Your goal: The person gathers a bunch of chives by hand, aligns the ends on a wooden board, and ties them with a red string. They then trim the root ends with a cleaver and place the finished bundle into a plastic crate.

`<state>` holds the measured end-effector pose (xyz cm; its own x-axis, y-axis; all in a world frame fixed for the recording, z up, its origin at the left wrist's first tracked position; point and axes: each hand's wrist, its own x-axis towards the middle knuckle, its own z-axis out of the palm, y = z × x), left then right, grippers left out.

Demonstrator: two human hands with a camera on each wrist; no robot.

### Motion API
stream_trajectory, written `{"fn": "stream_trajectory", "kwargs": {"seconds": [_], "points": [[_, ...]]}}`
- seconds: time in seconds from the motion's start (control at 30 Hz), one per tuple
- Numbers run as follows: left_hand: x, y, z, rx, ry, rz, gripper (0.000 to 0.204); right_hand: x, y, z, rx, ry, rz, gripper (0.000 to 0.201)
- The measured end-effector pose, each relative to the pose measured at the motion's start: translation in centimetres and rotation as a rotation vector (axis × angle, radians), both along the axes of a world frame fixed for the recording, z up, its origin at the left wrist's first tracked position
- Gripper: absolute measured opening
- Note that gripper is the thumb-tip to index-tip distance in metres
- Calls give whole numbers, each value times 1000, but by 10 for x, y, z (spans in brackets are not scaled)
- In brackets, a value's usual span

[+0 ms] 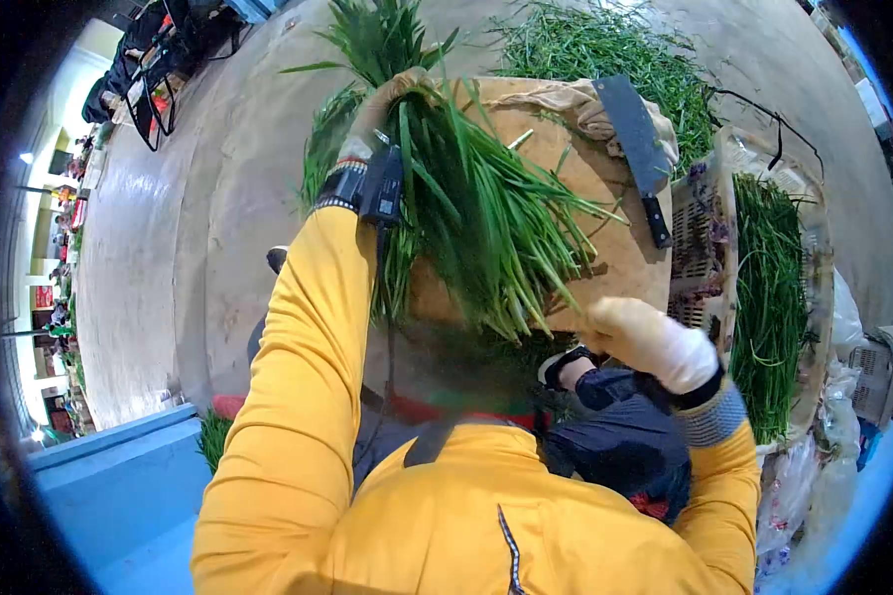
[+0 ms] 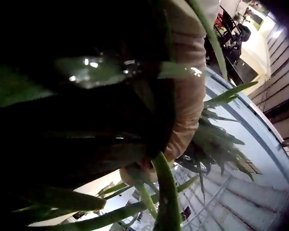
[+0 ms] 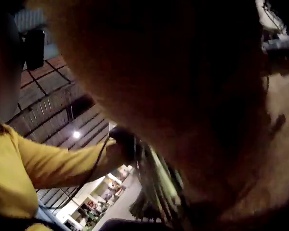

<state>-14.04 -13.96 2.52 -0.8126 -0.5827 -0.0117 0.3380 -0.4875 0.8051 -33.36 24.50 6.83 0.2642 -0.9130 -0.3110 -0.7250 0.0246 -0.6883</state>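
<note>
In the head view my gloved left hand [image 1: 392, 94] grips a large bunch of long green leafy stalks [image 1: 476, 218] near its leafy end. The pale stalk ends fan down to the right over a round wooden board [image 1: 625, 273]. The left wrist view shows the glove [image 2: 189, 96] curled around dark, wet-looking leaves [image 2: 166, 192]. My gloved right hand [image 1: 630, 332] is at the board's front right edge, just right of the stalk ends. Its fingers are blurred, and the right wrist view is mostly dark, so I cannot tell how they lie.
A cleaver [image 1: 630, 129] lies on a crumpled cloth [image 1: 575, 104] at the board's right. Beyond is a heap of loose green leaves [image 1: 605, 45]. A plastic crate [image 1: 700, 223] at right holds trimmed green stalks [image 1: 769, 297]. Below the board is a shoe [image 1: 556, 365].
</note>
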Motion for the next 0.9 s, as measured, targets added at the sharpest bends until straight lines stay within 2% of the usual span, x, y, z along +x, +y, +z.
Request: {"fn": "stream_trajectory", "kwargs": {"seconds": [0.07,0.1,0.13,0.2,0.27,0.3,0.4,0.43,0.47,0.5,0.53,0.6,0.63,0.7,0.73,0.8,0.83,0.87,0.9], "points": [[-3,1,1,35,7,2,39,-16,6,17,130,-3,233,17],[-4,-1,2,29,-13,0,38,-20,6,27,257,-139,303,18],[-6,0,4,24,-36,-2,38,-16,4,43,228,-276,340,17],[-7,5,6,85,-24,60,36,-26,-10,82,165,-378,415,7],[-8,6,10,67,-101,105,36,-62,-27,106,25,-198,381,17],[-10,-2,5,7,-129,109,34,-61,-25,101,27,-197,379,17],[-12,-2,5,18,-48,19,32,-50,-28,57,-665,402,-285,24],[-10,13,19,14,-86,54,31,-43,-37,41,-901,591,-501,27],[-5,12,14,23,-97,60,31,-6,-28,26,-261,9,-620,28],[-7,9,5,22,-73,114,31,30,-17,23,-293,-153,-494,33],[-13,5,4,7,-39,162,31,55,-10,5,-494,99,-459,35],[-14,15,12,55,36,67,24,82,-24,-25,-709,51,-609,31],[-14,22,18,80,27,78,22,89,-31,-41,-715,52,-620,31],[-14,26,22,97,22,80,21,96,-41,-57,-561,-345,-810,27],[-12,24,23,68,11,69,22,97,-39,-55,-569,-343,-810,27],[-8,25,26,41,3,69,24,103,-30,-45,-42,-982,-977,22],[-8,29,29,47,-66,150,25,102,-25,-45,-48,-1104,-988,13],[-7,33,31,57,-138,230,26,100,-24,-45,-41,-1102,-982,13],[-8,32,29,56,-52,148,27,96,-22,-45,-63,-1187,-994,10]]}}
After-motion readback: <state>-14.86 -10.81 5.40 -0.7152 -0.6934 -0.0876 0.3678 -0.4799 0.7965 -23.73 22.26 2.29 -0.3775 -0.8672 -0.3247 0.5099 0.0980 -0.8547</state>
